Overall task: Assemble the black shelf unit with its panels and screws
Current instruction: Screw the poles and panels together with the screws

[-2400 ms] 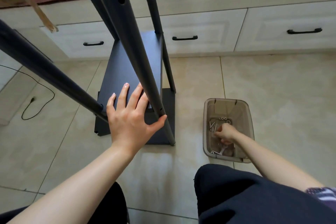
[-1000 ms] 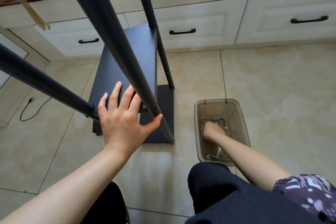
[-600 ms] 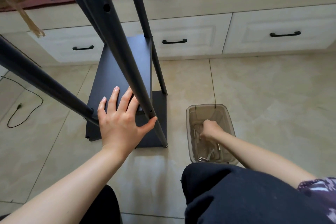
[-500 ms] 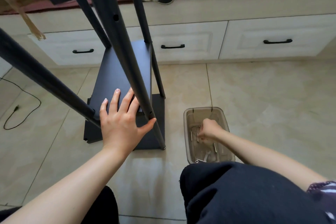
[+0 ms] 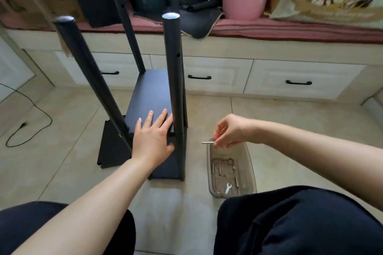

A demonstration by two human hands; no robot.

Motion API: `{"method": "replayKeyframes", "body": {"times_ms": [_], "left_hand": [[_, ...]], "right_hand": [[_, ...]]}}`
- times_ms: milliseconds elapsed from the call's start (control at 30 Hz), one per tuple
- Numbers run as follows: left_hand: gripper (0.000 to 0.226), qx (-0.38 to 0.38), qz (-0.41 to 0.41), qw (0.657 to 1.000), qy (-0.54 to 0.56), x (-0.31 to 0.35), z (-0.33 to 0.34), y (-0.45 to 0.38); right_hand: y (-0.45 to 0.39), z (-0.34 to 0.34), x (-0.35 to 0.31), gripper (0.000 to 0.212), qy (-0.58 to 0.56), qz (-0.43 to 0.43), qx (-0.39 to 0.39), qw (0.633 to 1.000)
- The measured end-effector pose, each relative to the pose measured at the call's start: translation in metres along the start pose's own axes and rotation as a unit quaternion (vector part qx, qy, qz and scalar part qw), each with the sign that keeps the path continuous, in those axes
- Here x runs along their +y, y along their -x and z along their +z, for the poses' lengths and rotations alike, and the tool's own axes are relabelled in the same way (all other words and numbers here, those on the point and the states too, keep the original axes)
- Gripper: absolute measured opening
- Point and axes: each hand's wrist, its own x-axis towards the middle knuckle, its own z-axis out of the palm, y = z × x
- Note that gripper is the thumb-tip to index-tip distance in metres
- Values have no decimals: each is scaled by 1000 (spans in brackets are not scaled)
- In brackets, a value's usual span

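— Black posts (image 5: 173,80) of our shelf unit stand upright on the floor; our left hand (image 5: 152,137) lies flat, fingers straight, on its panel (image 5: 151,93).

— Our right hand (image 5: 229,130), earlier down in the tray (image 5: 249,163), now pinches a screw (image 5: 207,142) lying sideways above it.

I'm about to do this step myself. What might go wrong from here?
1. The right hand only pinches the screw by one end, at the tray rim; it might slip and fall to the floor.
2. The left hand alone presses the panel; easing off may shift it against the poles and misalign the holes.
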Motion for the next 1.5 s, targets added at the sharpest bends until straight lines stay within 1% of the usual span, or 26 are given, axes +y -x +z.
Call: {"method": "replayKeyframes", "body": {"times_ms": [100, 200, 333, 467, 533, 633, 700, 767, 833, 900, 967, 1000, 1033, 1067, 1133, 1167, 1200, 1233, 1300, 1433, 1500], "left_hand": [[82, -3, 0, 1000, 18, -1, -2, 2], [72, -1, -9, 999, 51, 1, -5, 4], [66, -2, -18, 996, 84, 7, -11, 4], [63, -10, -35, 991, 132, 8, -16, 8], [56, 16, -55, 983, 175, 10, -17, 12], [46, 85, -105, 959, 250, 14, -17, 21], [48, 124, -123, 950, 258, 16, -14, 30], [44, 162, -122, 946, 252, 19, -10, 39], [34, 204, -125, 932, 271, 21, -7, 44], [21, 238, -148, 910, 305, 23, -7, 47], [18, 235, -204, 877, 366, 26, -9, 46], [20, 211, -248, 851, 412, 27, -10, 45], [22, 173, -301, 816, 462, 28, -10, 44], [24, 126, -353, 774, 510, 28, -10, 42], [30, 28, -425, 672, 606, 29, -9, 38], [30, -11, -438, 616, 655, 29, -9, 37], [29, -36, -439, 568, 695, 29, -9, 36], [28, -45, -434, 535, 723, 28, -9, 34], [27, -40, -425, 503, 751, 27, -8, 30], [33, -47, -420, 465, 778, 30, -8, 22], [33, -53, -415, 452, 787, 36, -8, 20]], "right_hand": [[14, 14, -27, 17, -23, -6, -2, 1000], [21, 36, -39, 11, -74, 23, 12, 997], [23, 51, -43, 7, -144, 58, 42, 987], [18, 49, -47, 10, -149, 63, 63, 985], [16, 47, -49, 10, -138, 65, 60, 986], [12, 50, -50, 12, -123, 73, 52, 988], [10, 53, -50, 13, -116, 78, 53, 989], [8, 54, -51, 13, -116, 82, 56, 988], [8, 54, -52, 13, -118, 85, 57, 988], [8, 53, -53, 13, -119, 89, 55, 987], [8, 54, -54, 14, -116, 95, 52, 987], [8, 55, -54, 14, -113, 97, 51, 988], [8, 56, -55, 14, -110, 98, 51, 988], [8, 57, -55, 14, -109, 99, 49, 988], [8, 59, -56, 15, -110, 99, 47, 988], [8, 60, -56, 15, -110, 100, 47, 988], [7, 61, -57, 16, -109, 101, 47, 988], [7, 62, -57, 16, -106, 103, 48, 988], [6, 63, -59, 17, -103, 109, 47, 988], [5, 62, -61, 17, -97, 112, 40, 988], [3, 60, -61, 16, -90, 112, 41, 989]]}}
